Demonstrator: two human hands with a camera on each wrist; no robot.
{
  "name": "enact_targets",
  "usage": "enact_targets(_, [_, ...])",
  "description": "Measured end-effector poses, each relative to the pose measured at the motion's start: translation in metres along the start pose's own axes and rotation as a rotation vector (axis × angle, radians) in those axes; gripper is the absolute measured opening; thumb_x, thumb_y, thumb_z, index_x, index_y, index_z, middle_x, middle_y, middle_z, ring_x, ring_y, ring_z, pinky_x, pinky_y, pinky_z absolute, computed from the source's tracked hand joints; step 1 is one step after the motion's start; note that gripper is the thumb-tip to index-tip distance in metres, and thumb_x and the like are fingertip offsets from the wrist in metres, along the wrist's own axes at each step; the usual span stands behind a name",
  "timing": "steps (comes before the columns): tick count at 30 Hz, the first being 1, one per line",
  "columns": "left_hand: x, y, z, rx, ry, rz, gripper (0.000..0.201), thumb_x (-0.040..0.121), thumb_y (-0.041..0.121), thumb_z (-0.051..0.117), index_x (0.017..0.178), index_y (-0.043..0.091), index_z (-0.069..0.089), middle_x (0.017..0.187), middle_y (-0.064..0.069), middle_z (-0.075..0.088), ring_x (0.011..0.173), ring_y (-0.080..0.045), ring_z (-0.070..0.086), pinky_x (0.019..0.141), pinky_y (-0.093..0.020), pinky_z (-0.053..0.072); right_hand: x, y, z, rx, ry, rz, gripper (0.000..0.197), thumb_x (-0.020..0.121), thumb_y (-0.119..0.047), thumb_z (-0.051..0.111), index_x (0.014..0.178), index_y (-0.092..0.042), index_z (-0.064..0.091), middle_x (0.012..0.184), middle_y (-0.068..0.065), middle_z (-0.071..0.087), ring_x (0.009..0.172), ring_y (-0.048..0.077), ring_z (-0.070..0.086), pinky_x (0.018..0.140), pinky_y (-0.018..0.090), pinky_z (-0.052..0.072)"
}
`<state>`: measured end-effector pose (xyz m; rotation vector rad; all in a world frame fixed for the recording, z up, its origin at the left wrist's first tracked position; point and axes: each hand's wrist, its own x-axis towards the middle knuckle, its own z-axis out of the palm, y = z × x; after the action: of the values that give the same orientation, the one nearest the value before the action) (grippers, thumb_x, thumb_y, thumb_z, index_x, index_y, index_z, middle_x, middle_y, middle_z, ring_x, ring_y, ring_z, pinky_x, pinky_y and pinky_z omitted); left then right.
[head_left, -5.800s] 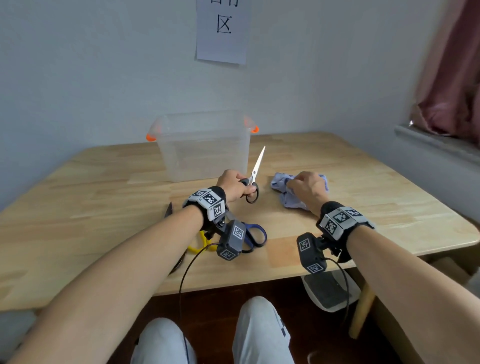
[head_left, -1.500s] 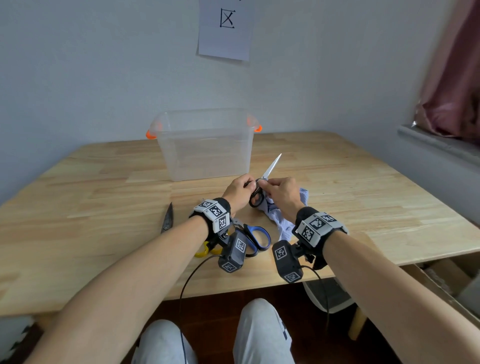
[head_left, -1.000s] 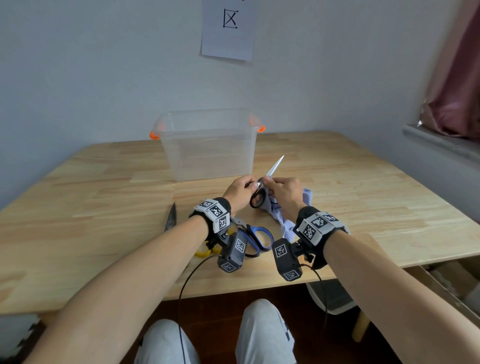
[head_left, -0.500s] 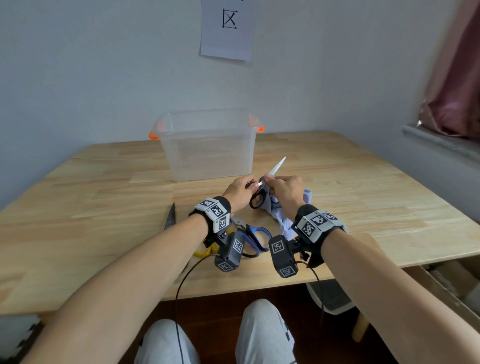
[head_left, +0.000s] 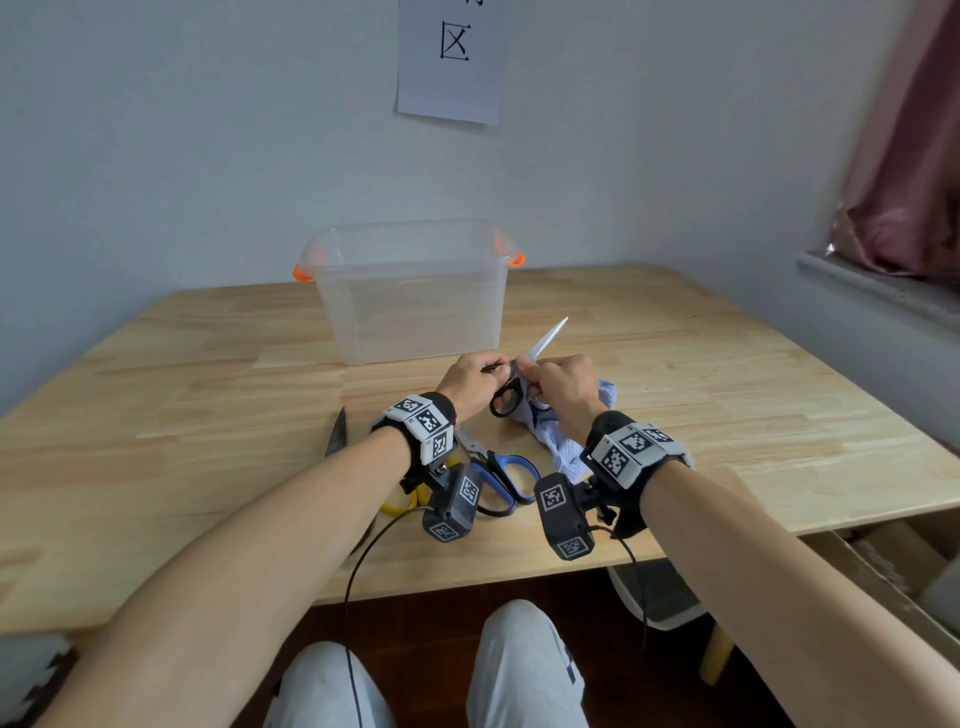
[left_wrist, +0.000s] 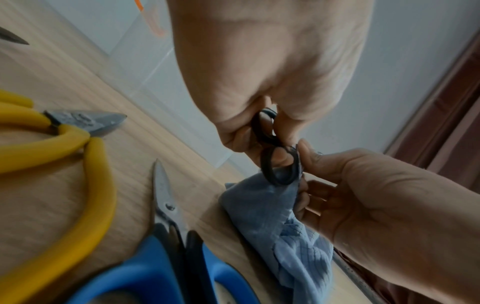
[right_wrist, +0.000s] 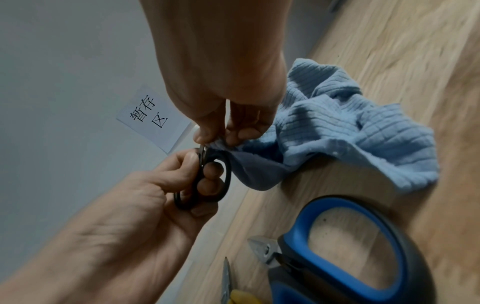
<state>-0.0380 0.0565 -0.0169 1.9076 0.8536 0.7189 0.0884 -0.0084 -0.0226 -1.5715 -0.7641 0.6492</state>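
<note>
Head view: at centre frame, above the table (head_left: 727, 415), the left hand (head_left: 470, 382) and right hand (head_left: 563, 387) meet on the scissors (head_left: 545, 340). The blade points to the upper right, towards the bin (head_left: 410, 291). The cloth (head_left: 566, 447) trails from the right hand to the tabletop.

Left wrist view: at centre, the left hand's (left_wrist: 272, 61) fingers curl round the black loops of the scissors (left_wrist: 265, 164), one fingertip through the lower loop. The right hand (left_wrist: 389, 205), at right, pinches the cloth (left_wrist: 259, 205) against that loop. Pliers (left_wrist: 78, 144) lie at left.

Right wrist view: the right hand's (right_wrist: 226, 61) thumb and finger press a fold of cloth (right_wrist: 350, 127) onto the scissors (right_wrist: 228, 174) just above the loops, at centre.

The scissors look light and rigid. Their bare steel is probably slick and sharp, so the loops are the safe hold and the blade is best touched only through cloth. The cloth is limp and will bunch, so a folded pinch suits it.
</note>
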Motion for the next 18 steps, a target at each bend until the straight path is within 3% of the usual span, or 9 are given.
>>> enact_targets(3, [0.0010, -0.0034, -0.0011, -0.003, -0.007, 0.003, 0.018, 0.100, 0.010, 0.052, 0.092, 0.007, 0.067, 0.069, -0.003, 0.055, 0.068, -0.019, 0.053, 0.072, -0.030, 0.045, 0.0011, -0.0010, 0.0010, 0.006, 0.015, 0.012, 0.033, 0.087, -0.022, 0.075, 0.061, -0.006, 0.065, 0.053, 0.002, 0.056, 0.049, 0.015, 0.048, 0.053, 0.026, 0.042])
enact_targets(7, [-0.0044, -0.0054, -0.0034, -0.007, -0.033, 0.011, 0.020, 0.101, 0.007, 0.050, 0.086, 0.011, 0.063, 0.066, -0.002, 0.057, 0.055, -0.011, 0.056, 0.065, -0.026, 0.047, 0.0028, -0.0026, -0.0020, 0.037, 0.040, 0.035, 0.041, 0.087, -0.019, 0.075, 0.052, -0.011, 0.057, 0.045, -0.002, 0.049, 0.047, 0.014, 0.042, 0.051, 0.026, 0.037])
enact_targets(11, [-0.0073, -0.0023, -0.0041, -0.040, -0.023, -0.009, 0.017, 0.101, 0.006, 0.049, 0.091, 0.010, 0.062, 0.066, -0.002, 0.056, 0.047, -0.001, 0.055, 0.060, -0.022, 0.047, 0.0024, -0.0043, -0.0006, 0.024, 0.056, 0.029, 0.028, 0.086, -0.023, 0.077, 0.062, -0.013, 0.067, 0.052, 0.000, 0.055, 0.051, 0.014, 0.046, 0.054, 0.028, 0.041])
enact_targets(13, [-0.0071, -0.0007, -0.0044, -0.045, -0.009, -0.018, 0.019, 0.101, 0.007, 0.051, 0.088, 0.012, 0.063, 0.065, -0.001, 0.055, 0.046, -0.002, 0.054, 0.060, -0.023, 0.046, 0.0028, -0.0050, 0.0009, 0.048, 0.049, 0.042, 0.024, 0.085, -0.023, 0.077, 0.067, -0.010, 0.070, 0.055, 0.002, 0.056, 0.054, 0.017, 0.047, 0.057, 0.030, 0.042])
enact_targets(18, [-0.0042, -0.0039, -0.0055, -0.018, -0.003, -0.029, 0.024, 0.099, 0.009, 0.054, 0.078, 0.016, 0.063, 0.064, -0.001, 0.056, 0.058, -0.015, 0.054, 0.068, -0.031, 0.046, -0.0001, -0.0038, 0.0009, 0.034, -0.045, 0.045, 0.042, 0.088, -0.019, 0.075, 0.050, -0.010, 0.059, 0.044, -0.001, 0.052, 0.042, 0.013, 0.044, 0.051, 0.027, 0.041])
